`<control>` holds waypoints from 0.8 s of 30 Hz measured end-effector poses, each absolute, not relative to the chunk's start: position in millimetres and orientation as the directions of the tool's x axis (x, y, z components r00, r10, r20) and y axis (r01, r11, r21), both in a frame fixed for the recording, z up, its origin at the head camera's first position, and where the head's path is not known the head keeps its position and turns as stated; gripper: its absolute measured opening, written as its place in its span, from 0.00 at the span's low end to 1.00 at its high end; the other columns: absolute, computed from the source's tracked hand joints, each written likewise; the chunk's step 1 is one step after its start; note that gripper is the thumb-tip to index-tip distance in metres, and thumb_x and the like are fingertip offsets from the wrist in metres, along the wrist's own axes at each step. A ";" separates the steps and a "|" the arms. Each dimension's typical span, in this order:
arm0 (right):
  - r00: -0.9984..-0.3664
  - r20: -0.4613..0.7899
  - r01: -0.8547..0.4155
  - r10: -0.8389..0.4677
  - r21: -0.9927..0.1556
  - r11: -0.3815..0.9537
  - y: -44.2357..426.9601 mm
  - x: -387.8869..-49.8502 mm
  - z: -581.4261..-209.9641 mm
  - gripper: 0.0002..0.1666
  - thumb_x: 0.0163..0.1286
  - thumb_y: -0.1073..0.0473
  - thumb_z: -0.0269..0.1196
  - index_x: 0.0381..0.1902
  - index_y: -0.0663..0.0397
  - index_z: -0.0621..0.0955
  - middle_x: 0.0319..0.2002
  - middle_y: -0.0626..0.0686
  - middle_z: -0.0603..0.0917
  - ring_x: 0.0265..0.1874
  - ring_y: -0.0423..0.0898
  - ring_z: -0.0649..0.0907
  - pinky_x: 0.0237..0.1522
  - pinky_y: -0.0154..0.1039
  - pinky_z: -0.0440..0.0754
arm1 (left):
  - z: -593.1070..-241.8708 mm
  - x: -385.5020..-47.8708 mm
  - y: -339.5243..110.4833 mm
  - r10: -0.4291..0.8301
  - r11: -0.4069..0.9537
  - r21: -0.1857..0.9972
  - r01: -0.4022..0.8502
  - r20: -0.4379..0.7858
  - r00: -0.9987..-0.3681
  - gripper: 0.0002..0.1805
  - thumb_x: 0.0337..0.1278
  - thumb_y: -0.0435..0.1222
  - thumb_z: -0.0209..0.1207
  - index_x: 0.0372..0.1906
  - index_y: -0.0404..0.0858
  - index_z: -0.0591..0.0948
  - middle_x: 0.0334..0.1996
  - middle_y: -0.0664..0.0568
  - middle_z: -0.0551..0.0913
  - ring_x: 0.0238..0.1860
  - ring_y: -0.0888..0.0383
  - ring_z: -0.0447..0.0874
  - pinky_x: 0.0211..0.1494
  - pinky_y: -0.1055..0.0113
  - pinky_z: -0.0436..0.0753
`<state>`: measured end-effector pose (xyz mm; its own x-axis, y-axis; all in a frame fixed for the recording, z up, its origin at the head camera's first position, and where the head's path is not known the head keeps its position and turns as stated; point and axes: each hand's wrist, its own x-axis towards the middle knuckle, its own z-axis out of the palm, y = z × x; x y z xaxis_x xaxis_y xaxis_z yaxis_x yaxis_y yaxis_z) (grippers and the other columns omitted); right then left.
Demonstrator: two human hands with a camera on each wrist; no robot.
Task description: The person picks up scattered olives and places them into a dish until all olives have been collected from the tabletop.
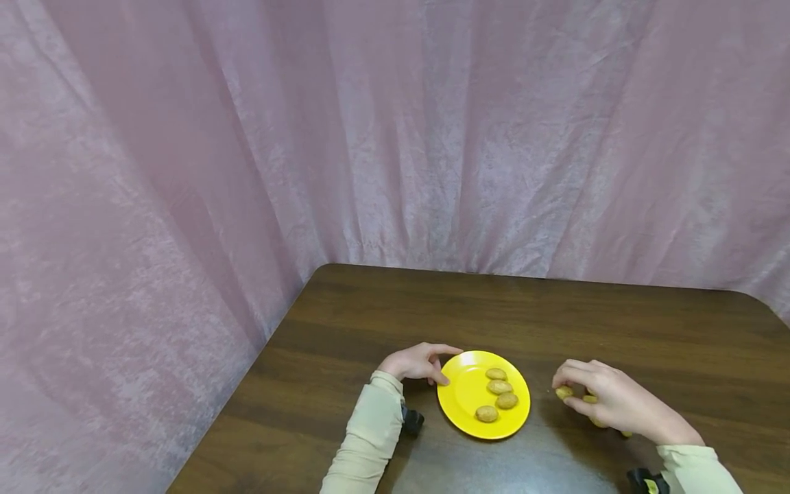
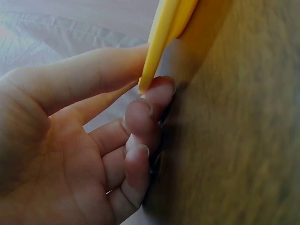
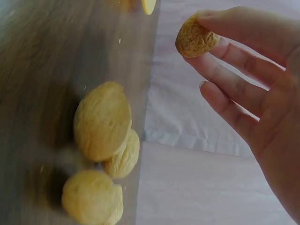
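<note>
A round yellow plate lies on the table, with several small oval golden-brown cookies on its middle and right side. At the plate's left rim my left hand pinches the edge; in the left wrist view the thumb and fingers meet the yellow rim from either side. Right of the plate, my right hand holds one cookie between thumb and fingertips, above the table. Beneath that hand, more cookies lie close together, partly hidden by it in the head view.
The dark brown wooden table has rounded far corners. Pink velvety curtains hang behind it and along its left side. Small crumbs dot the tabletop near the loose cookies.
</note>
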<state>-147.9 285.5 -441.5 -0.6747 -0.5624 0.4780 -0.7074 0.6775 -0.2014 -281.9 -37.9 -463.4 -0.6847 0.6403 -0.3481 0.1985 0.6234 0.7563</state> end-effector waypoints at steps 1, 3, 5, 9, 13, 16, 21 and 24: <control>-0.674 0.476 -0.710 -0.565 -0.206 0.674 284.2 -149.5 -440.3 0.25 0.44 0.69 0.75 0.36 0.38 0.80 0.36 0.34 0.79 0.29 0.28 0.74 0.31 0.26 0.69 | -463.0 -281.9 -37.8 0.641 0.624 0.755 0.202 -0.347 -0.684 0.34 0.52 0.31 0.67 0.66 0.51 0.74 0.21 0.54 0.77 0.23 0.59 0.75 0.31 0.72 0.74; -0.676 0.467 -0.714 -0.571 -0.221 0.664 280.3 -153.0 -437.9 0.24 0.46 0.68 0.75 0.37 0.39 0.80 0.36 0.36 0.80 0.30 0.29 0.75 0.33 0.28 0.70 | -462.7 -282.4 -37.6 0.641 0.628 0.750 0.209 -0.347 -0.684 0.34 0.52 0.31 0.67 0.66 0.51 0.73 0.21 0.54 0.76 0.23 0.60 0.74 0.31 0.72 0.74; -0.685 0.451 -0.711 -0.573 -0.239 0.662 274.7 -156.6 -435.5 0.22 0.48 0.68 0.74 0.38 0.40 0.80 0.37 0.36 0.80 0.31 0.29 0.76 0.34 0.31 0.72 | -463.0 -282.9 -37.3 0.640 0.627 0.751 0.208 -0.346 -0.686 0.34 0.52 0.31 0.67 0.66 0.52 0.74 0.20 0.54 0.76 0.23 0.60 0.74 0.30 0.72 0.74; -0.707 0.412 -0.696 -0.574 -0.266 0.667 260.4 -164.1 -432.5 0.19 0.51 0.66 0.73 0.38 0.40 0.81 0.37 0.36 0.80 0.33 0.29 0.77 0.37 0.36 0.75 | -464.0 -283.5 -36.3 0.642 0.615 0.763 0.199 -0.338 -0.688 0.34 0.52 0.30 0.67 0.66 0.50 0.74 0.20 0.53 0.76 0.23 0.59 0.74 0.30 0.72 0.74; -0.737 0.366 -0.672 -0.568 -0.303 0.676 245.4 -169.4 -433.1 0.17 0.53 0.65 0.72 0.38 0.41 0.81 0.38 0.35 0.80 0.34 0.29 0.77 0.40 0.40 0.76 | -464.9 -283.0 -35.4 0.648 0.600 0.778 0.189 -0.334 -0.684 0.34 0.51 0.29 0.66 0.66 0.49 0.74 0.21 0.53 0.76 0.23 0.59 0.74 0.30 0.71 0.75; -0.733 0.345 -0.679 -0.586 -0.331 0.655 234.4 -174.6 -435.9 0.15 0.54 0.65 0.71 0.38 0.42 0.82 0.38 0.36 0.81 0.33 0.31 0.76 0.39 0.37 0.74 | -465.1 -282.8 -35.2 0.651 0.595 0.782 0.182 -0.337 -0.680 0.34 0.51 0.29 0.66 0.66 0.49 0.74 0.21 0.53 0.76 0.23 0.59 0.74 0.30 0.72 0.75; -0.711 0.316 -0.703 -0.628 -0.347 0.621 215.6 -184.7 -441.3 0.12 0.58 0.64 0.69 0.37 0.43 0.81 0.35 0.37 0.79 0.30 0.33 0.75 0.37 0.32 0.69 | -463.9 -282.3 -36.6 0.647 0.596 0.784 0.173 -0.342 -0.682 0.33 0.51 0.29 0.66 0.65 0.49 0.75 0.21 0.52 0.76 0.24 0.59 0.74 0.30 0.71 0.75; -0.709 0.297 -0.704 -0.640 -0.342 0.622 204.9 -187.5 -443.2 0.11 0.59 0.64 0.68 0.37 0.43 0.80 0.34 0.37 0.77 0.30 0.32 0.74 0.37 0.32 0.69 | -464.3 -281.8 -38.0 0.643 0.600 0.781 0.176 -0.339 -0.687 0.33 0.51 0.30 0.66 0.65 0.49 0.75 0.21 0.52 0.76 0.23 0.59 0.75 0.30 0.72 0.75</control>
